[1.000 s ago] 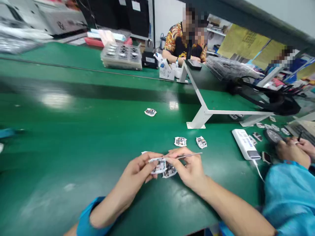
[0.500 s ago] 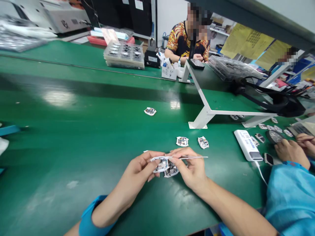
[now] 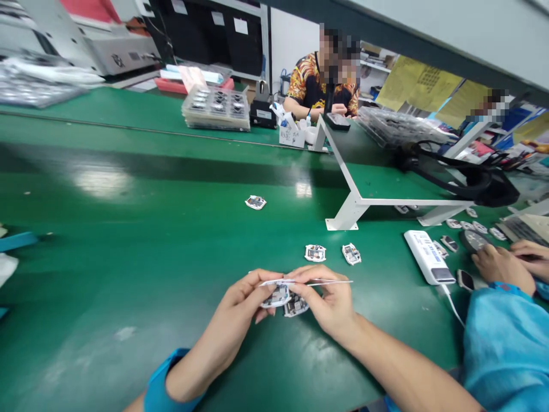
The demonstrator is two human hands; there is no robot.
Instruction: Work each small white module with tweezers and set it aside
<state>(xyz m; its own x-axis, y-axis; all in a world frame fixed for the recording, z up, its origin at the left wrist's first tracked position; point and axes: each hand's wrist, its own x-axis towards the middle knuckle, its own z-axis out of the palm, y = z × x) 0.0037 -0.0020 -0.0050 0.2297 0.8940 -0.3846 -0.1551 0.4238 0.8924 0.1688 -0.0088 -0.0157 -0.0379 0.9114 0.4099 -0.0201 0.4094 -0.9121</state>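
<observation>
My left hand [image 3: 240, 303] is closed on a white-rimmed watch case [image 3: 277, 295] with a small circuit board inside, thumb on its near edge. From the right, my right hand [image 3: 330, 303] pinches a thin pair of tweezers [image 3: 332, 281], whose far end is hidden behind the fingers at the held case. A second open watch case [image 3: 297, 305] shows just below and between the hands; whether it rests on the table or is held, I cannot tell. Beyond my hands lie two similar cases, one watch case [image 3: 315, 253] ahead and another watch case [image 3: 351, 254] to its right.
One more watch case [image 3: 256, 202] lies farther off on the green table [image 3: 128, 246]. A white-legged stand [image 3: 343, 214] carries a black headset [image 3: 463, 177]. To the right are a white power bank [image 3: 429, 257] with a cable and a co-worker's hands [image 3: 500, 269]. Another person sits opposite.
The view has tilted and shifted slightly, so the table items sit a little lower and further left. Both hands keep nearly the same hold on the case and tweezers.
</observation>
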